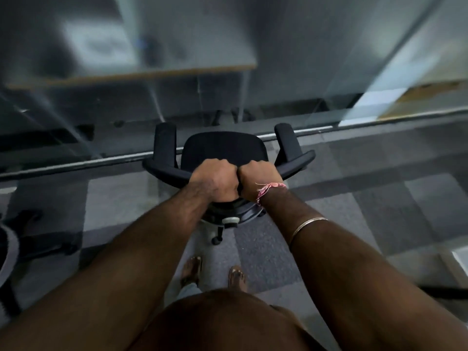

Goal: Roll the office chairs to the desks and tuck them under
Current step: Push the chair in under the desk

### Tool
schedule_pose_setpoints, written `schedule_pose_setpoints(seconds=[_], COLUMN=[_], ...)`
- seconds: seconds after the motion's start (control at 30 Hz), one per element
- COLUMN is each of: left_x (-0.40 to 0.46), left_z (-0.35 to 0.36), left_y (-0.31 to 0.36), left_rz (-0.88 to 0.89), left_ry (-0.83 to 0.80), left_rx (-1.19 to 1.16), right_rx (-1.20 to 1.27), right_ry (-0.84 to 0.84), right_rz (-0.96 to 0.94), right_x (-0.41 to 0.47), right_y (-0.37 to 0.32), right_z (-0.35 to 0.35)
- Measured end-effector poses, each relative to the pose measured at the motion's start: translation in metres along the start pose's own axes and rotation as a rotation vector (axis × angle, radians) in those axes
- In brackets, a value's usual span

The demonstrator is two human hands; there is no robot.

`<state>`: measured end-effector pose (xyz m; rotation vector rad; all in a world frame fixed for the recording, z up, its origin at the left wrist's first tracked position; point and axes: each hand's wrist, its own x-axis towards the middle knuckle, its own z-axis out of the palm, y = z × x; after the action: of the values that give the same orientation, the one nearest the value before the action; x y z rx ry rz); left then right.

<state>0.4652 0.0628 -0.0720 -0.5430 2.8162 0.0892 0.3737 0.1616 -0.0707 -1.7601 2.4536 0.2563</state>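
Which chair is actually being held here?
The black armchair at centre; left hand and right hand grip its backrest. The chair at left stands untouched.

A glass partition (291, 72) on a metal floor rail (101, 159) stands right in front of the office chair (224, 148), between it and the desk (131, 74) beyond. Another chair's base (38, 245) crowds the left, though blur makes it hard to judge. Open carpet (379, 198) lies to the right.

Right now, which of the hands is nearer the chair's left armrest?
Left. The left hand grips the top of the backrest on the side of the left armrest; the right hand grips beside it, farther from that armrest.
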Motion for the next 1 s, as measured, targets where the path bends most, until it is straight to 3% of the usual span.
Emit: schedule_pose_setpoints(seconds=[0.2,0.57,1.0], left_x=[0.032,0.073,0.139], left_z=[-0.005,-0.014,-0.018], left_y=[0.021,0.058,0.151], left_rz=[0.273,0.721,1.025], left_ry=[0.049,-0.007,0.079], left_rx=[0.075,0.12,0.265], right_rx=[0.049,0.079,0.029], right_ry=[-0.008,0.033,0.131], right_rz=[0.263,0.636,0.878], right_x=[-0.023,-0.07,-0.111], right_y=[0.02,0.033,0.098], right_z=[0.007,0.027,0.056])
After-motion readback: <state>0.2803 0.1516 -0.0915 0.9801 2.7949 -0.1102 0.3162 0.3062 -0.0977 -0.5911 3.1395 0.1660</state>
